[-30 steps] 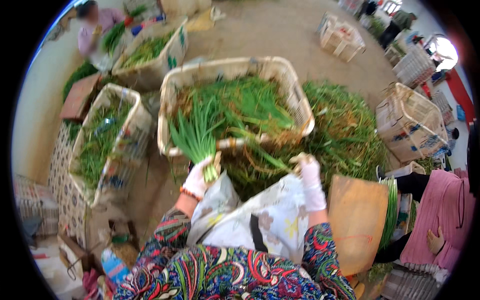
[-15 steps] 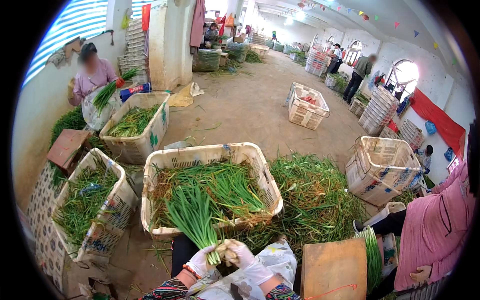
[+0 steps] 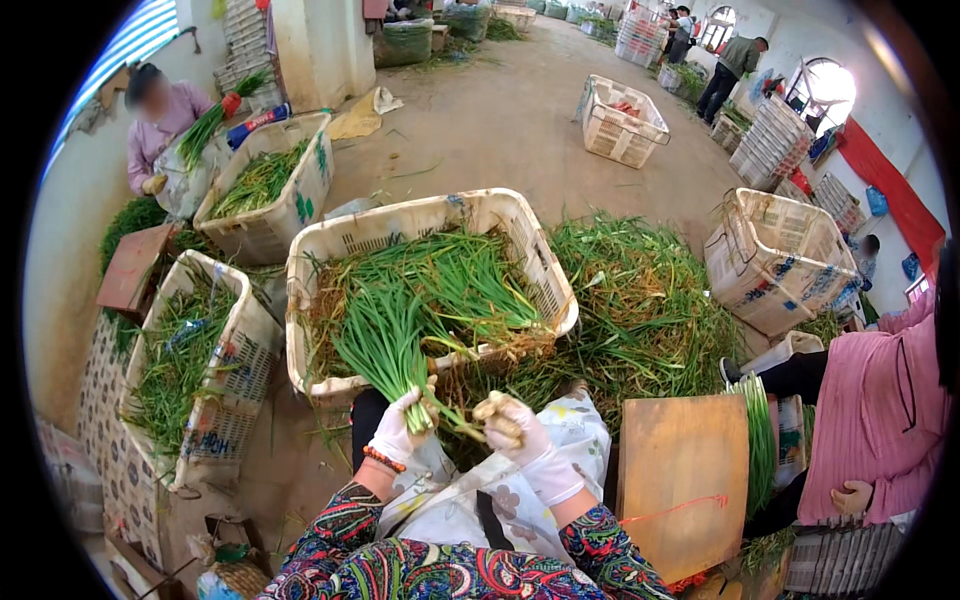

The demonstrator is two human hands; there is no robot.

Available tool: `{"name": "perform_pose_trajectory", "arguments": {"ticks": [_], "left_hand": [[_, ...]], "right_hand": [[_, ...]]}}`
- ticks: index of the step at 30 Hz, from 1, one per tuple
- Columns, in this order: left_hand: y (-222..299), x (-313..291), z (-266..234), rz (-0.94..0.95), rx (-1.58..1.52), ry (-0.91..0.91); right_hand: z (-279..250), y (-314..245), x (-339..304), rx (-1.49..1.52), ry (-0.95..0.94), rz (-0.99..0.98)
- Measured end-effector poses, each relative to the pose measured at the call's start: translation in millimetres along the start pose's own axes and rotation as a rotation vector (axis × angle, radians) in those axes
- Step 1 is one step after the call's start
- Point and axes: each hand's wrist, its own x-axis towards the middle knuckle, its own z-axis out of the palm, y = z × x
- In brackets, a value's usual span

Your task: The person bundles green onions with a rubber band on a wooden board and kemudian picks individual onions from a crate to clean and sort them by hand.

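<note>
My left hand, in a white glove, is closed round the lower ends of a bunch of green chives. Its leaves fan out over the near rim of a white plastic crate, where more chives lie with brown, withered bits. To the right, my right hand is gloved too, its fingertips soiled brown. Its fingers pinch a thin strand of leaf that stretches toward the bunch's base. A pale patterned apron covers my lap below the hands.
Trimmed leaves are heaped right of the crate. A wooden board stands by my right side, near a person in pink. Left are two crates of greens; a co-worker there holds chives. Another crate stands right.
My right hand has moved away from the bunch to the right, drawing a strand of leaf out. The left hand still grips the chives. The view has tilted downward.
</note>
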Motion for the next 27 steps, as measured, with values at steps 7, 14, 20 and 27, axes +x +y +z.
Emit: {"name": "perform_pose_trajectory", "arguments": {"ticks": [7, 14, 20, 27], "left_hand": [[-2.0, 10.1, -1.9, 0.038, -0.023, 0.067], [-9.8, 19.1, -11.6, 0.068, 0.084, 0.119], [-3.9, 4.7, 2.9, -0.038, 0.036, -0.038], [-6.1, -5.9, -2.4, -0.013, 0.078, 0.017]], "right_hand": [[1.5, 6.4, -7.5, -0.627, 0.509, 0.182], [-1.1, 64.6, 6.2, -1.234, 0.335, 0.311], [-1.4, 50.1, 0.4, -1.696, 0.351, 0.276], [-4.6, 57.6, 19.9, -1.83, 0.379, 0.071]]}}
